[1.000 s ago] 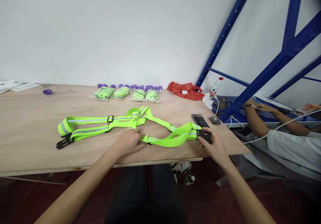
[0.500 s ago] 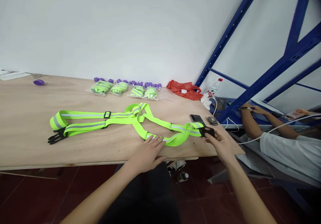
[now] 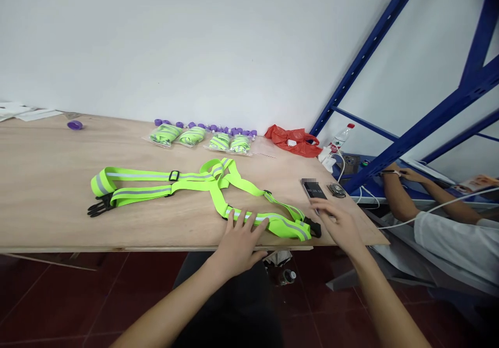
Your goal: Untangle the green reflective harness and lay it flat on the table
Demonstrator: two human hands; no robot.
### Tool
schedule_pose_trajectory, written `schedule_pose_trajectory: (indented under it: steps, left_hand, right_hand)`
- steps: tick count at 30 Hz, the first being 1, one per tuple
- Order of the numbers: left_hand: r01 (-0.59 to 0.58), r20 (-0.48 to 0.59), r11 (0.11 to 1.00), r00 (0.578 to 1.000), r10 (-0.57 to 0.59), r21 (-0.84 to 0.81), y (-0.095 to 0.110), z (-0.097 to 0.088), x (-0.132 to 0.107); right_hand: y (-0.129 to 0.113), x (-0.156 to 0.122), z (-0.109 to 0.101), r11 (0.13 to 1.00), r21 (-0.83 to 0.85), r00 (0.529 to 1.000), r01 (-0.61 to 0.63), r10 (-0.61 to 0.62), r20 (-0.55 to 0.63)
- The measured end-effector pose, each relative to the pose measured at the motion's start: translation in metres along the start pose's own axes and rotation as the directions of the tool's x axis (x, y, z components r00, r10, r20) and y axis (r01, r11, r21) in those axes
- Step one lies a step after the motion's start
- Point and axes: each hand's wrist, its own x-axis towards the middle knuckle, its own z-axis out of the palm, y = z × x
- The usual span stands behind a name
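A neon yellow-green reflective harness (image 3: 197,185) with grey stripes lies spread along the wooden table. Its black buckle (image 3: 102,206) is at the left end, and another black buckle (image 3: 313,228) lies at the right end. My left hand (image 3: 240,244) rests with fingers spread on the harness's lower right strap. Over the lower end of a black phone (image 3: 312,188) is my right hand (image 3: 338,224), fingers stretched out and holding nothing visible. Whether its fingertips touch the phone I cannot tell. Just beyond sits a round metal object (image 3: 336,190).
Several bagged harnesses (image 3: 192,136) and purple rings (image 3: 212,128) line the wall. A red plastic bag (image 3: 294,141) and a bottle (image 3: 342,137) are at the back right, beside a blue metal frame (image 3: 366,56). Another person's arm (image 3: 397,197) is at the right.
My right hand has let go of the right-end buckle, which now lies nearer the table's front edge. That hand is now over the phone; my left hand stays on the strap.
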Motion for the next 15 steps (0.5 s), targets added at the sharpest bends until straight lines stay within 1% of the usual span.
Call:
schedule_pose_trajectory:
  steps: [1, 2, 3, 5, 6, 7, 8, 10, 13, 15]
  left_hand:
    - [0.0, 0.001, 1.0, 1.0, 0.0, 0.022, 0.001, 0.002, 0.001]
    - [0.0, -0.003, 0.999, 1.0, 0.0, 0.042, 0.002, 0.004, 0.001]
    - [-0.002, -0.008, 0.998, 1.0, 0.002, 0.055, 0.002, 0.006, 0.001]
    - [-0.004, -0.018, 0.998, 1.0, 0.005, 0.065, 0.001, 0.01, 0.0]
    - [-0.004, -0.02, 0.998, 1.0, 0.005, 0.063, 0.0, 0.011, 0.0]
    - [-0.004, -0.02, 0.998, 1.0, 0.005, 0.059, -0.001, 0.012, 0.0]
    - [-0.003, -0.018, 0.998, 1.0, 0.004, 0.056, -0.001, 0.012, 0.0]
    - [-0.002, -0.015, 0.999, 1.0, 0.003, 0.054, -0.001, 0.011, 0.0]
    - [-0.005, -0.009, 0.998, 1.0, 0.005, 0.058, 0.0, 0.01, 0.0]
    - [-0.003, -0.003, 0.998, 1.0, 0.003, 0.058, 0.001, 0.009, -0.001]
  right_hand:
    - [-0.007, 0.012, 0.006, 1.0, -0.017, 1.0, -0.008, 0.008, 0.001]
    - [-0.015, 0.024, 0.013, 0.999, -0.048, 0.998, -0.019, 0.022, 0.063]
    - [-0.022, 0.035, 0.022, 0.995, -0.095, 0.988, -0.015, 0.029, 0.15]
    - [-0.032, 0.056, 0.041, 0.978, -0.204, 0.942, 0.048, 0.023, 0.334]
    - [-0.035, 0.064, 0.049, 0.962, -0.257, 0.918, 0.088, 0.021, 0.395]
    - [-0.037, 0.073, 0.056, 0.947, -0.296, 0.905, 0.122, 0.016, 0.425]
    - [-0.037, 0.08, 0.061, 0.936, -0.324, 0.903, 0.138, 0.015, 0.43]
    - [-0.033, 0.095, 0.065, 0.924, -0.362, 0.923, 0.126, 0.025, 0.384]
    - [-0.022, 0.117, 0.056, 0.912, -0.406, 0.959, 0.049, 0.071, 0.276]
    - [-0.012, 0.129, 0.046, 0.905, -0.426, 0.971, -0.009, 0.11, 0.212]
